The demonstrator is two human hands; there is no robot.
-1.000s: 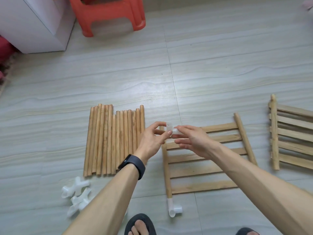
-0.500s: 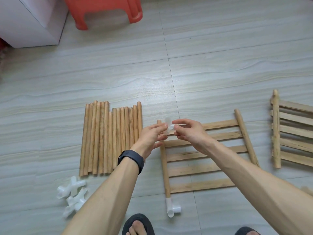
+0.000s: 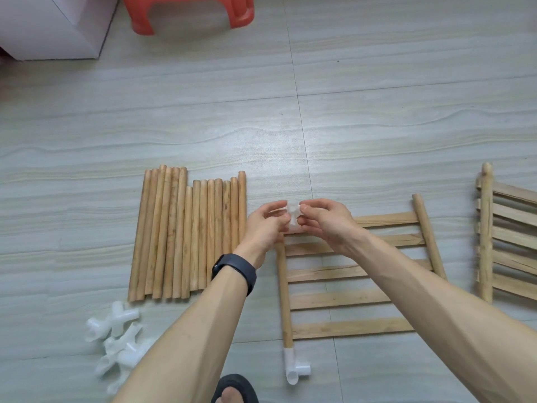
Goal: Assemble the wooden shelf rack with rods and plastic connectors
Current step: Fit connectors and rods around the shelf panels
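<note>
**A:** What is shown of the room in the head view?

**B:** The frame is filled by a pale grey floor [image 3: 377,126] with a wood-grain pattern and thin joints. A white cabinet [image 3: 43,27] is cut off at the upper left. A red stool [image 3: 189,13] is seen just beside it along the top edge.

**A:** And what is laid out there?

**B:** A row of wooden rods [image 3: 189,234] is laid side by side at centre left. A heap of spare connectors [image 3: 116,341] is placed below it at the lower left. A slatted panel [image 3: 348,271] is laid flat at centre right. A fitted connector [image 3: 295,370] is seen on the lower end of its left rail. A second panel [image 3: 505,237] is cut off by the right edge, and a sandal [image 3: 235,388] is seen at the bottom edge.

**A:** How are the hands held?

**B:** A white connector [image 3: 293,215] is pinched just above the centre, over the upper end of that left rail. It is gripped from the left by the left hand [image 3: 264,228] and from the right by the right hand [image 3: 328,225]. A dark wristband [image 3: 235,270] is worn on the left wrist. Whether the piece is seated on the rail cannot be told, since the tip is hidden.

**A:** What is changed from half a second ago?

**B:** The rail's upper tip was visible then beside the left hand, and it is now covered. The rods, heap and panels are left unmoved.
</note>
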